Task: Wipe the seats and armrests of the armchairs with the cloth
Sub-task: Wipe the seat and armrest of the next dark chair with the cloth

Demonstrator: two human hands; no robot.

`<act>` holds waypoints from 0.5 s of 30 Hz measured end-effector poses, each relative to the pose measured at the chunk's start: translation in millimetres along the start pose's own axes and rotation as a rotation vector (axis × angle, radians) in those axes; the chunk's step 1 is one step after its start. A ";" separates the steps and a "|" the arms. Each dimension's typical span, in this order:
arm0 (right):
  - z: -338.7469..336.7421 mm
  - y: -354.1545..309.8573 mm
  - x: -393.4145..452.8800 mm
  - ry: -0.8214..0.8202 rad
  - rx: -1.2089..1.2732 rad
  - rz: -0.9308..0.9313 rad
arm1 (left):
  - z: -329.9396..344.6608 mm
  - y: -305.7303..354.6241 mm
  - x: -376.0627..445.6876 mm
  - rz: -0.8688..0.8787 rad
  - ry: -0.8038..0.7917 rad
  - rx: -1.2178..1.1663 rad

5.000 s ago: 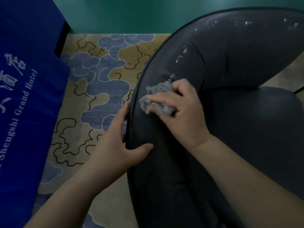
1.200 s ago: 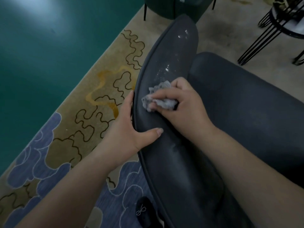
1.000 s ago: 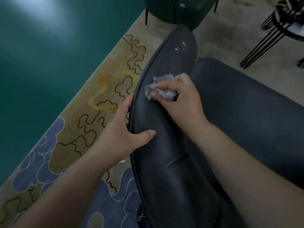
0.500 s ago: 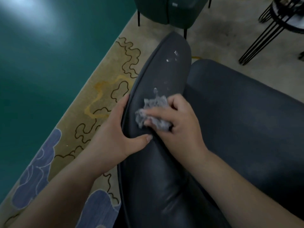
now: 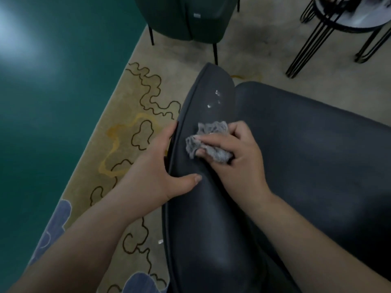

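Carpet with a beige ground and looping dark outlines [image 5: 135,127] lay to the outside of the left hand [image 5: 156,168], which clasped the dark grey, smooth padded armrest [image 5: 203,218]: its fingers reached along the outer edge while the thumb lay across the top, steadying the chair. Just beside it, on the inner side, the right hand [image 5: 237,159] held a crumpled grey cloth [image 5: 208,142] bunched under curled fingers and pressed it onto the top of the armrest. Beyond both hands, further along the same armrest, a few pale shiny spots [image 5: 215,99] sat unwiped near the tip. To the right of the right hand stretched the dark grey seat cushion [image 5: 317,155], with nothing on it. The step in hand looked like wiping this armrest, with its far end left to do. The next move probably called for pushing the cloth forward, away from the body, over those spots with steady downward pressure, the left hand bracing the edge; after that the seat would likely want the same treatment. Past the chair stood a green armchair [image 5: 186,17] and a black wire-legged stool [image 5: 330,32].
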State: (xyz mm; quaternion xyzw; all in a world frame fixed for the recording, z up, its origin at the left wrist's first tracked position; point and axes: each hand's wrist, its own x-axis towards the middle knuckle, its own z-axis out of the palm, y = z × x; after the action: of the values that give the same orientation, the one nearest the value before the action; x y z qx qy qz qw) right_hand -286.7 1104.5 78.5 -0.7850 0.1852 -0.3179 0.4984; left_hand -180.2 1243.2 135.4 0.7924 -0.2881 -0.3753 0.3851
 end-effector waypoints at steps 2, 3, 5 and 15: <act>5.1 4.7 15.6 0.040 0.003 0.024 | -3.7 0.4 10.3 0.015 -0.041 0.033; 8.0 8.8 31.5 0.067 -0.018 0.044 | -5.4 0.5 15.1 0.018 -0.057 0.048; 12.3 17.3 67.7 0.116 -0.076 0.096 | -9.4 0.8 24.3 0.021 -0.086 0.062; 9.1 12.4 39.2 0.089 -0.011 0.137 | -12.5 7.1 58.0 0.084 -0.107 0.130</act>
State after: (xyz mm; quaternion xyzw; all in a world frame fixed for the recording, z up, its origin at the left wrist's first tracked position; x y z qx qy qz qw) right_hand -251.6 1081.4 76.8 -0.7582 0.2623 -0.3167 0.5060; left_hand -139.1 1201.1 124.9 0.7817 -0.3652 -0.3811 0.3321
